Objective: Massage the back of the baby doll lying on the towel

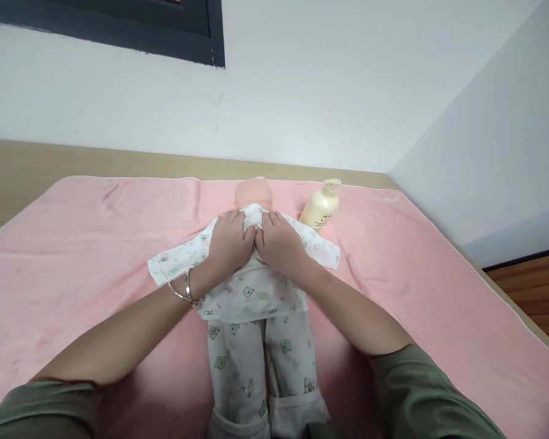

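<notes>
A baby doll (253, 194) lies stretched out with its smooth head toward the wall; no facial features show. It is dressed in a white printed top (251, 299) and matching printed trousers (238, 366). My left hand (232, 241) rests flat on the upper left of the doll's top, fingers extended toward the shoulder. Beside it, my right hand (279, 241) lies flat on the upper right. The two thumbs meet or nearly meet at the middle. Both hands hold nothing. The doll's sleeves spread out to either side, and any hands inside are hidden.
A pink blanket (96, 244) covers most of the wooden surface (119, 160). Right of the doll's head stands a pale yellow pump bottle (321, 208). A white wall (302, 91) rises behind, with a dark frame (165, 30) at the upper left.
</notes>
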`<state>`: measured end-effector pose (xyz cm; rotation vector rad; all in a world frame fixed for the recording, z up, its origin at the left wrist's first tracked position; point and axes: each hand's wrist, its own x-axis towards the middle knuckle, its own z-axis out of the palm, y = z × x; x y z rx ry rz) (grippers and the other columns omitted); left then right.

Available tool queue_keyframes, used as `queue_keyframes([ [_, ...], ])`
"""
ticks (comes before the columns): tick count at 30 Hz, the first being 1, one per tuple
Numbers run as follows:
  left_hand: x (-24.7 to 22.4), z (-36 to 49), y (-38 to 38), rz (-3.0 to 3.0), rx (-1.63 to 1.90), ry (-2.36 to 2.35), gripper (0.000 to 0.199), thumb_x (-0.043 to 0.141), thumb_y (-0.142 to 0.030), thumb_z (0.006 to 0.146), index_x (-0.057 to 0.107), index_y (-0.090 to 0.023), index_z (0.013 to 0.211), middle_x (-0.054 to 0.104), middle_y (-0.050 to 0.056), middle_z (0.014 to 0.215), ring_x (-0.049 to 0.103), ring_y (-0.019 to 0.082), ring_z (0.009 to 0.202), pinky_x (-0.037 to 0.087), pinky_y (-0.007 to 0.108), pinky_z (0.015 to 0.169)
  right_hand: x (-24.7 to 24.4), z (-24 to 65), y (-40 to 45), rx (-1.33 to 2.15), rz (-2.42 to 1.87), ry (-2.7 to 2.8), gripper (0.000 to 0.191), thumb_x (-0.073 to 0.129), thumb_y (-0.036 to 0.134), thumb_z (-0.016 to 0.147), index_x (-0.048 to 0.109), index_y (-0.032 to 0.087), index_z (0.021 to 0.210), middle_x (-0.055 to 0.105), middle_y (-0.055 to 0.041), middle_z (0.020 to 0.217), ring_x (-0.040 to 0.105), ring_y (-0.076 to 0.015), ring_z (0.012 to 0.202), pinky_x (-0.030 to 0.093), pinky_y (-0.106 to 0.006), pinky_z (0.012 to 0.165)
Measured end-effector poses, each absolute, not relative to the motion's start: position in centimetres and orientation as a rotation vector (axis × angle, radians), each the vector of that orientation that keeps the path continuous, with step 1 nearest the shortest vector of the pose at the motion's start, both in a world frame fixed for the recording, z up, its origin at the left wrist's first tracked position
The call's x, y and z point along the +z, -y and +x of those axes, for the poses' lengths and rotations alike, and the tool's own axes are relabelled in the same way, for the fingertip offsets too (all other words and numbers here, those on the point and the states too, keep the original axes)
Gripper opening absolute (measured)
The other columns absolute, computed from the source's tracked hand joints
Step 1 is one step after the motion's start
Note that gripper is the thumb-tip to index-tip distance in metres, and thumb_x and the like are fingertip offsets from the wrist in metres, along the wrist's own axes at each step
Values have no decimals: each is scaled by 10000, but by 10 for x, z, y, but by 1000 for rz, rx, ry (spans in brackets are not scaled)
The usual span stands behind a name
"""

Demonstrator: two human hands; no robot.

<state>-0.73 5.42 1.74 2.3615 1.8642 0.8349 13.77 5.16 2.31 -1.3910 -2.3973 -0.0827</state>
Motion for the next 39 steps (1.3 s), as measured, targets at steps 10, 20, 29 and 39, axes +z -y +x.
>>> queue_keyframes([
  [10,13,-6,-53,2321,912,-1873,207,380,-237,913,578,-186,945,675,159,1017,606,327,1009,484,481,922,24,137,-67,100,-1512,2260,544,393,277,938,514,3,1393,579,-225,1429,481,-341,1373,352,-492,1190],
  [20,13,-6,-51,2333,873,-1874,256,373,-237,933,602,-152,1010,668,174,1065,600,335,1064,471,490,975,24,138,-67,103,-1491,2265,535,392,276,944,520,4,1387,573,-231,1439,487,-342,1376,352,-487,1186],
  [29,19,1,-34,2467,947,-1840,248,382,-179,933,606,-149,1037,648,168,1056,595,310,1022,484,443,898,38,147,-78,173,-1508,2390,549,394,354,996,503,-18,1386,549,-242,1464,478,-339,1393,362,-462,1174],
  [39,24,-13,-59,2436,665,-1902,231,355,-225,945,537,-202,804,644,119,828,589,278,796,459,414,729,30,133,-36,-253,-1411,2426,447,362,226,997,569,-41,1289,630,-293,1315,561,-365,1271,388,-491,1135],
])
